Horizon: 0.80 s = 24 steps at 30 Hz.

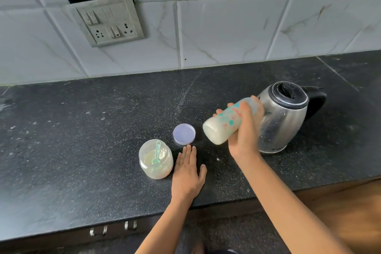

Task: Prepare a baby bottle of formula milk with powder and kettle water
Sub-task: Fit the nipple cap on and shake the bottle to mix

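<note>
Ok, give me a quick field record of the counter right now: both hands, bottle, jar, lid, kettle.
right hand: grips the baby bottle, which is tilted with its base low to the left
bottle contents: milky white liquid
left hand: flat on the countertop, holding nothing, beside the powder jar
jar state: upright, open, green scoop inside
jar lid: off, lying on the countertop just beyond the left fingertips
kettle: upright behind the right hand, lid closed
</note>
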Each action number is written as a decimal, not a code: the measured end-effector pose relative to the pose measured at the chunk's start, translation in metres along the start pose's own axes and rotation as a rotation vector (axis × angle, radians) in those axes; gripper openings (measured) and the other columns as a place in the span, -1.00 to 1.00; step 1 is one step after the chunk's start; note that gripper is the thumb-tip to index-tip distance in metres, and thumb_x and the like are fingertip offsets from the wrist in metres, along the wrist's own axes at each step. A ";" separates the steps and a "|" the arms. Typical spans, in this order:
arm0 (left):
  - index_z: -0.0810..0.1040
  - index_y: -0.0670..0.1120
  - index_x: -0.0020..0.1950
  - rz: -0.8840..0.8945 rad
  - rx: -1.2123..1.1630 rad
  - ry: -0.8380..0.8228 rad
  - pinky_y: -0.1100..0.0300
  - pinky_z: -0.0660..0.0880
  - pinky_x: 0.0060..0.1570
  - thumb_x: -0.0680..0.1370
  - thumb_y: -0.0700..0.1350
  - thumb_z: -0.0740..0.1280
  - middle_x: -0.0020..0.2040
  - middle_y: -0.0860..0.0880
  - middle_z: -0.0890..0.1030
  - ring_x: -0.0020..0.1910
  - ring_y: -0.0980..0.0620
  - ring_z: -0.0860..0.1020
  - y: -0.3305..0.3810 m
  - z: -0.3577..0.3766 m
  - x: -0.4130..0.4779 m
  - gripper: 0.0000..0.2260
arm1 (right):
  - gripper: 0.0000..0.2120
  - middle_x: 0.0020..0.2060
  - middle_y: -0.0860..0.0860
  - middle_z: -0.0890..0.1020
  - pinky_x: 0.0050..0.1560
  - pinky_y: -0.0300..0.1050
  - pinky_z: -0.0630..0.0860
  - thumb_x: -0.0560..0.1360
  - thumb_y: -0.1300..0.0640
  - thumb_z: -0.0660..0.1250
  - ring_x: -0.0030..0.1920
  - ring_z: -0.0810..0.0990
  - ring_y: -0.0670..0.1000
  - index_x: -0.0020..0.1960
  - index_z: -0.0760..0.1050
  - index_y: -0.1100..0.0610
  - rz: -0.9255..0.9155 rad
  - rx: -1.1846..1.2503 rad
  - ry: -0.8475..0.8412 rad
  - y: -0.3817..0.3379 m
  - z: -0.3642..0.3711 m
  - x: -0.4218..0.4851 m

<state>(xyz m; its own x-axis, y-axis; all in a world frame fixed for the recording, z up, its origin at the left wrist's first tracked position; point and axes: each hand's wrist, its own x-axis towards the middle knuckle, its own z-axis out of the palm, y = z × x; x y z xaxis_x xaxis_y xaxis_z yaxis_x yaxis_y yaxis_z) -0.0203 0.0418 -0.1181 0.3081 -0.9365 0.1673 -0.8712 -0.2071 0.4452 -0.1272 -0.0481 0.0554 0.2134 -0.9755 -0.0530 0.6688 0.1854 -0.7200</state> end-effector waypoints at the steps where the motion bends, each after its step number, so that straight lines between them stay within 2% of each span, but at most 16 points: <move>1: 0.23 -0.17 0.52 0.003 0.001 -0.002 0.12 -0.04 0.49 0.57 0.11 0.06 0.51 -0.13 0.26 0.52 -0.01 0.13 0.000 0.000 0.000 -0.42 | -0.55 -0.06 0.19 0.51 -0.20 0.11 0.59 0.49 0.15 0.33 -0.16 0.58 0.23 0.33 0.28 0.00 0.025 -0.061 -0.051 0.001 -0.002 0.002; 3: 0.22 -0.17 0.52 0.026 -0.020 -0.001 0.07 0.01 0.50 0.57 0.10 0.13 0.51 -0.14 0.26 0.52 -0.05 0.15 -0.002 0.000 -0.001 -0.41 | -0.49 -0.07 0.25 0.51 -0.23 0.09 0.59 0.41 0.16 0.39 -0.21 0.59 0.21 0.30 0.29 0.03 0.041 -0.374 -0.347 0.000 -0.004 -0.001; 4: 0.20 -0.16 0.53 0.037 -0.024 -0.002 0.06 0.02 0.50 0.57 0.10 0.14 0.52 -0.14 0.25 0.52 -0.05 0.14 -0.004 0.000 -0.002 -0.40 | -0.49 -0.07 0.26 0.50 -0.24 0.07 0.58 0.39 0.17 0.39 -0.22 0.59 0.19 0.28 0.29 0.03 0.028 -0.460 -0.477 -0.003 -0.004 -0.005; 5: 0.20 -0.16 0.53 0.039 -0.022 -0.001 0.07 0.01 0.50 0.57 0.11 0.13 0.52 -0.13 0.24 0.52 -0.04 0.13 -0.004 0.000 -0.001 -0.40 | -0.51 -0.07 0.25 0.51 -0.24 0.08 0.58 0.40 0.17 0.38 -0.23 0.60 0.19 0.27 0.30 0.03 0.016 -0.455 -0.514 -0.005 -0.002 -0.004; 8: 0.26 -0.18 0.50 0.015 0.003 0.020 0.11 -0.02 0.48 0.56 0.10 0.08 0.49 -0.14 0.30 0.51 -0.03 0.18 -0.001 0.001 -0.001 -0.43 | -0.61 -0.10 0.17 0.54 -0.20 0.13 0.59 0.54 0.18 0.30 -0.25 0.60 0.22 0.31 0.29 0.00 0.056 -0.092 -0.152 -0.006 0.007 0.004; 9: 0.28 -0.19 0.49 0.013 0.007 0.028 0.11 -0.01 0.48 0.56 0.10 0.08 0.48 -0.15 0.31 0.50 -0.03 0.19 0.000 0.000 -0.001 -0.43 | -0.60 -0.11 0.16 0.55 -0.19 0.12 0.59 0.55 0.17 0.29 -0.24 0.62 0.21 0.34 0.27 0.00 0.071 -0.030 -0.091 -0.003 0.007 0.005; 10: 0.30 -0.19 0.48 0.017 0.001 0.035 0.09 0.02 0.48 0.56 0.09 0.11 0.47 -0.16 0.33 0.49 -0.05 0.21 0.000 0.000 -0.001 -0.44 | -0.57 -0.10 0.18 0.54 -0.18 0.12 0.59 0.53 0.17 0.31 -0.23 0.62 0.20 0.35 0.27 0.01 0.094 -0.081 -0.110 -0.001 0.006 0.005; 12: 0.30 -0.19 0.47 0.029 -0.068 0.060 0.00 0.14 0.47 0.54 0.02 0.24 0.46 -0.18 0.34 0.46 -0.11 0.27 0.000 -0.002 -0.002 -0.45 | -0.53 -0.05 0.26 0.51 -0.21 0.09 0.59 0.45 0.19 0.36 -0.23 0.60 0.19 0.30 0.30 0.01 0.113 -0.410 -0.376 0.003 -0.002 0.003; 13: 0.30 -0.20 0.47 0.032 -0.101 0.068 -0.04 0.19 0.44 0.52 -0.02 0.30 0.45 -0.19 0.35 0.44 -0.13 0.29 0.000 -0.002 -0.002 -0.44 | -0.52 -0.04 0.28 0.51 -0.22 0.08 0.59 0.42 0.18 0.38 -0.23 0.59 0.19 0.27 0.31 0.00 0.110 -0.509 -0.528 0.002 -0.003 -0.002; 14: 0.32 -0.21 0.46 0.038 -0.100 0.078 -0.06 0.21 0.43 0.51 -0.03 0.31 0.44 -0.20 0.37 0.43 -0.15 0.32 0.000 -0.002 -0.002 -0.44 | -0.52 -0.06 0.29 0.51 -0.24 0.06 0.59 0.40 0.17 0.39 -0.25 0.59 0.19 0.26 0.31 0.00 0.099 -0.511 -0.596 0.000 -0.001 -0.003; 15: 0.34 -0.22 0.44 0.038 -0.069 0.084 -0.04 0.20 0.44 0.51 0.00 0.28 0.42 -0.21 0.39 0.42 -0.16 0.33 0.000 -0.001 -0.001 -0.45 | -0.53 -0.08 0.27 0.52 -0.25 0.06 0.58 0.41 0.16 0.39 -0.27 0.59 0.19 0.26 0.31 0.00 0.069 -0.446 -0.548 -0.002 0.003 0.000; 18: 0.31 -0.21 0.47 0.013 -0.011 0.046 0.07 0.05 0.47 0.55 0.08 0.11 0.46 -0.17 0.34 0.48 -0.09 0.24 -0.001 0.003 -0.001 -0.43 | -0.62 -0.12 0.17 0.53 -0.20 0.11 0.60 0.54 0.19 0.30 -0.26 0.60 0.20 0.30 0.27 0.00 0.036 -0.087 -0.149 -0.005 0.017 0.012; 19: 0.31 -0.20 0.47 0.010 -0.009 0.043 0.07 0.04 0.48 0.55 0.08 0.10 0.47 -0.16 0.33 0.49 -0.08 0.23 -0.001 0.004 -0.001 -0.43 | -0.62 -0.12 0.16 0.52 -0.18 0.12 0.60 0.56 0.19 0.28 -0.25 0.60 0.20 0.31 0.26 0.00 0.044 -0.076 -0.128 -0.003 0.018 0.014; 20: 0.32 -0.20 0.47 0.007 -0.013 0.040 0.06 0.06 0.48 0.55 0.08 0.11 0.46 -0.16 0.34 0.48 -0.10 0.25 -0.001 0.003 0.000 -0.44 | -0.60 -0.11 0.19 0.51 -0.19 0.12 0.60 0.54 0.19 0.30 -0.24 0.59 0.20 0.31 0.26 0.01 0.062 -0.153 -0.195 -0.001 0.016 0.015; 23: 0.33 -0.20 0.46 0.018 -0.053 0.060 0.03 0.11 0.47 0.55 0.09 0.17 0.44 -0.18 0.37 0.45 -0.12 0.28 -0.002 0.003 -0.002 -0.44 | -0.53 -0.04 0.29 0.50 -0.23 0.04 0.57 0.41 0.16 0.39 -0.17 0.61 0.12 0.25 0.31 0.00 0.047 -0.570 -0.653 0.001 0.005 0.010; 24: 0.32 -0.19 0.46 0.022 -0.050 0.064 0.04 0.10 0.47 0.55 0.09 0.16 0.45 -0.18 0.36 0.47 -0.11 0.26 -0.002 0.003 -0.002 -0.44 | -0.53 -0.04 0.29 0.51 -0.23 0.04 0.57 0.39 0.16 0.39 -0.18 0.62 0.13 0.24 0.32 -0.01 0.019 -0.573 -0.674 -0.001 0.006 0.012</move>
<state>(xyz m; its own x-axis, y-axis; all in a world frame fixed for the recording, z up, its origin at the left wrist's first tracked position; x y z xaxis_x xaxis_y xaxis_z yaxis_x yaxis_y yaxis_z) -0.0203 0.0432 -0.1214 0.3141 -0.9205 0.2323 -0.8585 -0.1708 0.4836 -0.1212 -0.0590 0.0596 0.7159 -0.6624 0.2207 0.2401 -0.0633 -0.9687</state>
